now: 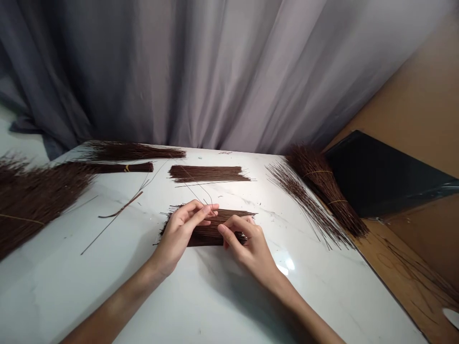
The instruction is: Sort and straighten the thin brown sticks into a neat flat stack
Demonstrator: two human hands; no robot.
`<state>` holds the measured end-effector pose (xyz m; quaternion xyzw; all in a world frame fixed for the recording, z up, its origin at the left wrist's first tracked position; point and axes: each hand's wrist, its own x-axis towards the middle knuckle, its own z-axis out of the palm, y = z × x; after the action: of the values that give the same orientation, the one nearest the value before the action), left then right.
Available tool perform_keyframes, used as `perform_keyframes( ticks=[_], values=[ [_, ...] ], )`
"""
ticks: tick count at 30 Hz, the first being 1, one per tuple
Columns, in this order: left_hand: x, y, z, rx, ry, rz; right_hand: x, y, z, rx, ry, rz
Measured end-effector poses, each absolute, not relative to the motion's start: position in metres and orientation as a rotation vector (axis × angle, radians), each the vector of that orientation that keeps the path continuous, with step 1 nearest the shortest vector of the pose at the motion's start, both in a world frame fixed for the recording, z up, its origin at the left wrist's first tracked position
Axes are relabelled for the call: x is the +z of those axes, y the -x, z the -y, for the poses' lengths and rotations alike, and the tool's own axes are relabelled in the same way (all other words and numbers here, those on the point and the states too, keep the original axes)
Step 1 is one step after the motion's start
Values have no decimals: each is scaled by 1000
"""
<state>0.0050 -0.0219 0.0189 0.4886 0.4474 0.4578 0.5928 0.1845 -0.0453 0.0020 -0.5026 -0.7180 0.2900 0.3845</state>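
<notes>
My left hand [179, 231] pinches a thin dark brown twig [210, 192] between thumb and fingertips; the twig's bent length rises from the pinch toward the back of the table. Close beside it on the right, my right hand [249, 242] has its thumb and forefinger pressed together, and whether anything is between them I cannot make out. Both hands hover over a flat layer of short, evenly cut brown twigs [204, 237], partly hidden by the fingers. Behind it lies a second layer of cut twigs [206, 173].
Long brown twig bundles lie at the left [32, 200], back left [132, 151] and right [322, 184], some with yellow ties. Loose twigs [304, 200] spread by the right edge. A few stray pieces [122, 208] rest on the white marbled table [107, 286]. A grey curtain [201, 71] hangs behind.
</notes>
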Motion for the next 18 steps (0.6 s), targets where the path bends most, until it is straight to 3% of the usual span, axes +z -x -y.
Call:
perform_keyframes(
  ticks=[9, 18],
  values=[
    [15, -11, 23, 1139, -1194, -1069, 13, -184, 45, 1016, 1248, 1679],
    [12, -12, 23, 1137, -1170, -1100, 12, -185, 43, 1026, 1226, 1692]
  ],
)
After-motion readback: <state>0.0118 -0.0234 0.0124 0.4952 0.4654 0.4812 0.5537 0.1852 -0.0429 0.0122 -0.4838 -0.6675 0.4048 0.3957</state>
